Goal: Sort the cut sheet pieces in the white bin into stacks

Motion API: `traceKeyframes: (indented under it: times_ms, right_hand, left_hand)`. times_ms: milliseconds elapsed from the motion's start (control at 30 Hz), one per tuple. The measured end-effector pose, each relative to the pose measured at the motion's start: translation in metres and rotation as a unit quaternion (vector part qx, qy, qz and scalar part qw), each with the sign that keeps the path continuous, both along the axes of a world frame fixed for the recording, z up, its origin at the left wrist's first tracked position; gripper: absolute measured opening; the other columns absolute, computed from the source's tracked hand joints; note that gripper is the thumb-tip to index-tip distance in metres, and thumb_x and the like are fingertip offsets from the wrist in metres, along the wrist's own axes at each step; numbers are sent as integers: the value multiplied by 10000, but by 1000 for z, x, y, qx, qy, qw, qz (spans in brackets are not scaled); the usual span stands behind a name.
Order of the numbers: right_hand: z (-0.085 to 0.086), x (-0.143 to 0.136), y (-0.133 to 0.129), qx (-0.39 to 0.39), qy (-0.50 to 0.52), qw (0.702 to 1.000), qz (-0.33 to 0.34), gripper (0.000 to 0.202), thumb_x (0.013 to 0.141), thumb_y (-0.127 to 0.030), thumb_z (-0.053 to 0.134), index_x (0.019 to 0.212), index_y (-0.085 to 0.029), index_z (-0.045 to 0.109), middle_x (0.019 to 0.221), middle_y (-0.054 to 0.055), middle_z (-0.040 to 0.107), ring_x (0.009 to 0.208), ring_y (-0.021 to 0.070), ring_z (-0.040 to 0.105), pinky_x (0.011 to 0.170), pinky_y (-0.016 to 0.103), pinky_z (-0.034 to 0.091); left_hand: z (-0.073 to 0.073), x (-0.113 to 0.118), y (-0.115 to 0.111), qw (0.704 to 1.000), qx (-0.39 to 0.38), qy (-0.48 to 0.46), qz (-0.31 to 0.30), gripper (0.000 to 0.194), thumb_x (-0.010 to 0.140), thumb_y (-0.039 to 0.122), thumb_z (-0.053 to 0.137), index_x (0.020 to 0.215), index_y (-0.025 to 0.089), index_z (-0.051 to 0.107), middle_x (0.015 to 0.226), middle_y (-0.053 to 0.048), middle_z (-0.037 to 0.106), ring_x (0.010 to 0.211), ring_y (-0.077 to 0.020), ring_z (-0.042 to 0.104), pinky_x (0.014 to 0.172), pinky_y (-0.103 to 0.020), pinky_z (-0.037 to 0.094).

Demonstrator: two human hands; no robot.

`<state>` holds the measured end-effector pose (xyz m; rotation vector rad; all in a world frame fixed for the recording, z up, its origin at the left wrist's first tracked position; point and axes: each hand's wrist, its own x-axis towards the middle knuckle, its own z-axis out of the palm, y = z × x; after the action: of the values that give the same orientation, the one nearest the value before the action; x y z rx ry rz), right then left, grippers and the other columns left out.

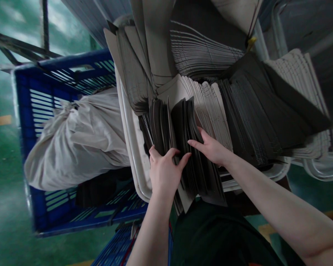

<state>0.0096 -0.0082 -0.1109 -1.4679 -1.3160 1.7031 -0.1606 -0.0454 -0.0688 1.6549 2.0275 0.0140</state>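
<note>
Several dark, thin, flexible sheets [185, 122] stand on edge as a stack at the front of a white plastic tray [135, 159]. My right hand [212, 147] grips this stack at its right side, the thumb on the near face and the other fingers partly hidden behind. My left hand [166, 171] lies over the left part, its fingers curled on the edges of a neighbouring dark bundle [158, 123] and its thumb reaching toward the stack. Pale sheets [211, 107] stand just beyond my right hand. The lower ends of the dark sheets overhang the tray's near rim.
To the left, a blue crate [24, 147] holds a tied pale cloth sack [86, 136]. More dark sheets [255, 114] and larger stitched-looking panels [205, 48] fill the tray's right and back. A second blue crate [111, 251] is below, and a metal frame [22, 46] stands at upper left.
</note>
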Motion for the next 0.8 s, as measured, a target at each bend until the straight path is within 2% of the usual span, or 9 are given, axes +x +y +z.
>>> traceKeyframes:
  times_ms: [167,333,500,633,700,800]
  right_hand:
    - [-1,0,-1,0,2,1000,-6,548,881,-384,513,1370,-246,308,1290,40,545,1192,196,511,1052,418,385]
    - [-5,-4,-2,4,-7,1000,-29,632,819,-435,599,1358,-245,329,1279,49,552,1183,214,517,1042,415,388]
    - [-6,-4,-3,2,-17,1000,-25,617,820,-440,595,1348,-244,340,1227,55,585,1129,217,557,1003,412,418]
    - [-5,-2,-4,23,-74,997,-18,571,843,-403,570,1339,-219,356,1224,67,583,1137,220,547,993,416,416]
    - [-2,-3,-4,36,-90,995,-15,581,841,-392,575,1344,-211,350,1241,72,573,1150,220,537,1000,412,407]
    - [2,-7,-4,41,-83,996,-10,584,849,-429,559,1350,-220,343,1275,69,552,1159,211,532,1007,394,403]
  left_hand:
    - [-1,-1,-1,1000,5,-3,-1,529,745,701,429,1001,303,666,1334,-108,284,1189,-337,449,857,-422,476]
    - [1,0,-1,1000,-2,3,0,579,706,733,447,999,283,664,1323,-119,284,1178,-335,451,865,-425,471]
    - [-3,1,-1,1000,5,17,0,444,784,620,459,1002,288,660,1321,-121,268,1149,-329,468,807,-407,490]
    - [-7,1,-3,999,11,30,6,375,794,552,494,1033,304,641,1317,-115,256,1111,-326,494,785,-408,497]
    - [-6,1,-3,1000,13,25,4,394,793,531,513,1124,332,593,1316,-112,259,1124,-331,487,799,-418,497]
    - [-4,-1,-4,999,29,-10,-11,518,830,434,505,1333,396,386,1336,-100,249,1186,-309,451,881,-420,473]
